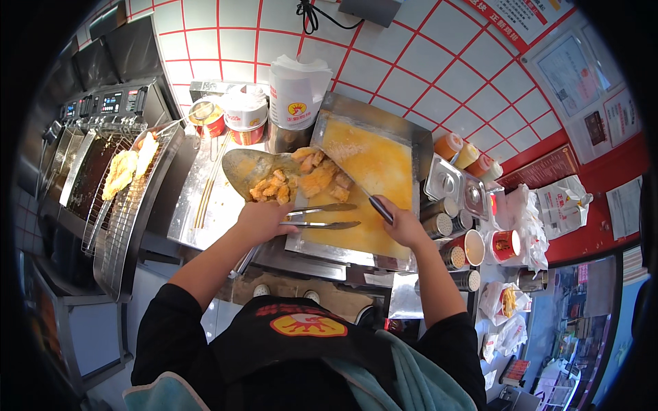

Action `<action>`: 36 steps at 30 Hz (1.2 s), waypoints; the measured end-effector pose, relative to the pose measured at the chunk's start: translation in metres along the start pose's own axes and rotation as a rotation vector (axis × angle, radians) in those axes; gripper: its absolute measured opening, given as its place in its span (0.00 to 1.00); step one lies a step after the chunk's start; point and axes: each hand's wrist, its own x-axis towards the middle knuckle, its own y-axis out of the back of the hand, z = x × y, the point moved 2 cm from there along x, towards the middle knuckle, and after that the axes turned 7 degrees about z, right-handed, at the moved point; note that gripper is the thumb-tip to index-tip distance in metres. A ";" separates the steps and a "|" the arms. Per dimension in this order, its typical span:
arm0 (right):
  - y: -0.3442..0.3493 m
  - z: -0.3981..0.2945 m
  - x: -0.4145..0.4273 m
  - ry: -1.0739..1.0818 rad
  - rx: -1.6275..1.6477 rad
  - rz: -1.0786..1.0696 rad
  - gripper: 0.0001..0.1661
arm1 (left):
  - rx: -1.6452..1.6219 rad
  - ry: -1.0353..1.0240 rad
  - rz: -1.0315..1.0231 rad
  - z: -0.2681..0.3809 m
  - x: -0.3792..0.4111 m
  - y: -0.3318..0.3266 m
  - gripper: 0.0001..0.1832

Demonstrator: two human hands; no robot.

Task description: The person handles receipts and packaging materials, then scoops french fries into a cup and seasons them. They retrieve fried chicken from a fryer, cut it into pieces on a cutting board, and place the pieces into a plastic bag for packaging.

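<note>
My left hand holds a pair of metal tongs, whose arms point right over the yellow cutting board. The same hand overlaps the near edge of a metal scoop; whether it also grips the scoop is hidden. Small fried chicken pieces lie in the scoop. My right hand grips the dark handle of a knife. Its blade slants up and left, beside a cut fried chicken cutlet on the board.
Left of the counter, fried cutlets rest on a wire rack by the fryer. Paper bags and red tubs stand behind the scoop. Shakers, lidded steel pans and sauce bottles line the right.
</note>
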 end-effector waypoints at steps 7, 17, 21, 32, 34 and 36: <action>-0.039 -0.082 -0.014 -0.053 0.256 -0.048 0.36 | 0.038 0.164 0.024 -0.042 -0.048 0.002 0.29; -0.022 -0.007 -0.033 -0.219 -0.221 0.379 0.34 | -0.435 0.388 0.150 0.044 -0.025 -0.005 0.28; -0.027 0.046 -0.037 -0.156 -0.376 0.525 0.28 | -0.129 0.015 0.485 0.077 0.033 -0.032 0.28; 0.000 0.011 -0.088 -0.112 0.091 0.592 0.21 | -1.618 0.332 1.123 -0.094 0.191 0.040 0.17; 0.002 0.009 -0.096 -0.106 0.080 0.600 0.20 | -1.473 0.316 0.980 -0.094 0.188 0.039 0.16; 0.002 -0.001 -0.099 -0.095 0.144 0.570 0.18 | -1.384 0.319 0.921 -0.096 0.181 0.041 0.13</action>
